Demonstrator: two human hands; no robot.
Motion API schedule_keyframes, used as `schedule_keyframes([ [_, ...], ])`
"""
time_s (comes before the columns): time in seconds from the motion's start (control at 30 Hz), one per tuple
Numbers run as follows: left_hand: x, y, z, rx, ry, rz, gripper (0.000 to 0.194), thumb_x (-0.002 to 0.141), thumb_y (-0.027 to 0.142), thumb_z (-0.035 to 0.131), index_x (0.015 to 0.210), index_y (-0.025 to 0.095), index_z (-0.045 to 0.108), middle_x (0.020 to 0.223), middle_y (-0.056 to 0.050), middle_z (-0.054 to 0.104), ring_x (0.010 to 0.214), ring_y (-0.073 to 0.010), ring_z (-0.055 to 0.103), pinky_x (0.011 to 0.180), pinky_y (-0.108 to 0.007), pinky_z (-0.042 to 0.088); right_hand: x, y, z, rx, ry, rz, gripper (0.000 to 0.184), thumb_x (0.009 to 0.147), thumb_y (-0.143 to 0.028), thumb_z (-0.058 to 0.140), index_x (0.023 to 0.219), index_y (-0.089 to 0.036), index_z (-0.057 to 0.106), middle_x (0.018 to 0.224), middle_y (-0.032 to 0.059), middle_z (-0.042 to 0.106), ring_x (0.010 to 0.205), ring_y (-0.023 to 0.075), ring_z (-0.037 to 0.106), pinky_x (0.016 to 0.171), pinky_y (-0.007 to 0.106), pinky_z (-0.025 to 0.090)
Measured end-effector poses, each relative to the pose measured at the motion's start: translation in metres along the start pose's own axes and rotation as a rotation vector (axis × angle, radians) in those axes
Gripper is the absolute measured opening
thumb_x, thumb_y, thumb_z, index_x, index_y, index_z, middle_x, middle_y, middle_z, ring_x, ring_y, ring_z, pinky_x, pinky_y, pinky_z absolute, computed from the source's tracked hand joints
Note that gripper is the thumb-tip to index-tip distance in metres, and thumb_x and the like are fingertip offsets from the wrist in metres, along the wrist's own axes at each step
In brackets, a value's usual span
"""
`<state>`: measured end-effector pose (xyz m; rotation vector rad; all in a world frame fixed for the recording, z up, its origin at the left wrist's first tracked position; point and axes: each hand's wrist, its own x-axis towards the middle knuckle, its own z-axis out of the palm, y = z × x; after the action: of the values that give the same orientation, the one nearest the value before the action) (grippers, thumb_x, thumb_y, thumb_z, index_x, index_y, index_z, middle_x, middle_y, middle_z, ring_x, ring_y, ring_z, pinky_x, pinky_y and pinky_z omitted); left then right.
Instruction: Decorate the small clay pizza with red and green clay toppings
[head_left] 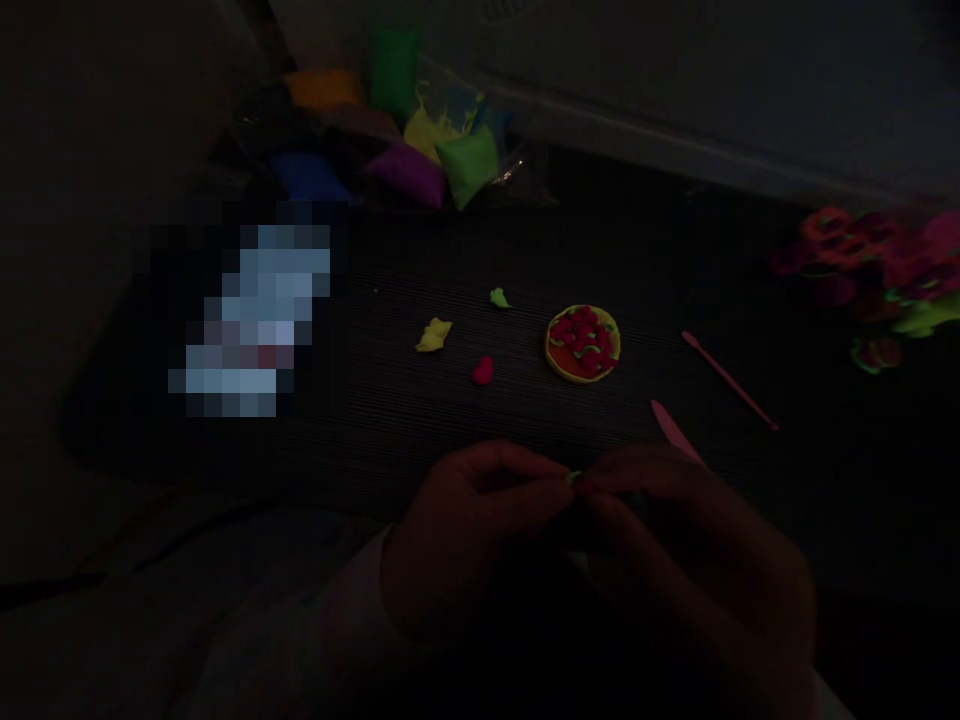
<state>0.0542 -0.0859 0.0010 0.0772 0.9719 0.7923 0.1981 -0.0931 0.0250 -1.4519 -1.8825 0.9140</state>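
In dim light, my left hand [480,515] and my right hand [705,545] meet near the table's front edge. Their fingertips pinch a tiny red-and-green clay piece [574,479] between them; the fingers cover much of it. Just beyond lies a round yellow-rimmed clay tart [583,343], topped with small red balls and green strips, its orange-red base showing at the lower left. Loose lumps of clay lie left of it: a red one [483,370], a light green one [499,298] and a yellow one [433,335]. A pink clay knife [676,432] sits partly behind my right hand.
A thin pink modelling tool [729,380] lies at the right. Colourful clay shapes [885,255] are heaped at the far right. Several packets of coloured clay, including a purple one [411,172], stand at the back left. A pixelated bright screen [259,310] is on the left.
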Motion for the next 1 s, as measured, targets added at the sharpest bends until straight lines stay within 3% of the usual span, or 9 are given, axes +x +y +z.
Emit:
schedule_keyframes([
  [0.63,0.0012,-0.0018,-0.0008,-0.016,-0.088,-0.027,0.014,0.053,0.011,0.073,0.063,0.018,0.066,0.060,0.005,0.064,0.055,-0.0063,0.054,0.056,-0.019,0.038,0.0007,-0.0016,-0.0035,0.025,-0.025,0.063,0.011,0.078,-0.019,0.055,0.084,-0.029,0.055,0.079,-0.0060,0.060,0.071,0.0076,0.056,0.061,0.015,0.045],
  [0.87,-0.0003,0.0002,-0.0005,0.136,-0.017,-0.015,0.007,0.057,0.014,0.071,0.062,0.017,0.067,0.057,0.003,0.062,0.054,-0.0074,0.052,0.058,-0.022,0.039,0.0031,-0.0035,-0.0046,-0.014,-0.038,0.052,0.011,0.077,-0.021,0.056,0.085,-0.028,0.056,0.079,-0.0043,0.061,0.069,0.0096,0.058,0.058,0.018,0.047],
  [1.0,-0.0007,-0.0007,0.0004,0.115,0.007,-0.007,0.009,0.057,0.017,0.072,0.065,0.016,0.067,0.059,0.002,0.064,0.057,-0.0090,0.054,0.058,-0.023,0.039,0.0020,-0.0037,-0.0050,-0.059,-0.035,0.022,0.017,0.077,-0.020,0.055,0.091,-0.029,0.056,0.083,-0.0028,0.063,0.073,0.0117,0.060,0.060,0.020,0.049],
])
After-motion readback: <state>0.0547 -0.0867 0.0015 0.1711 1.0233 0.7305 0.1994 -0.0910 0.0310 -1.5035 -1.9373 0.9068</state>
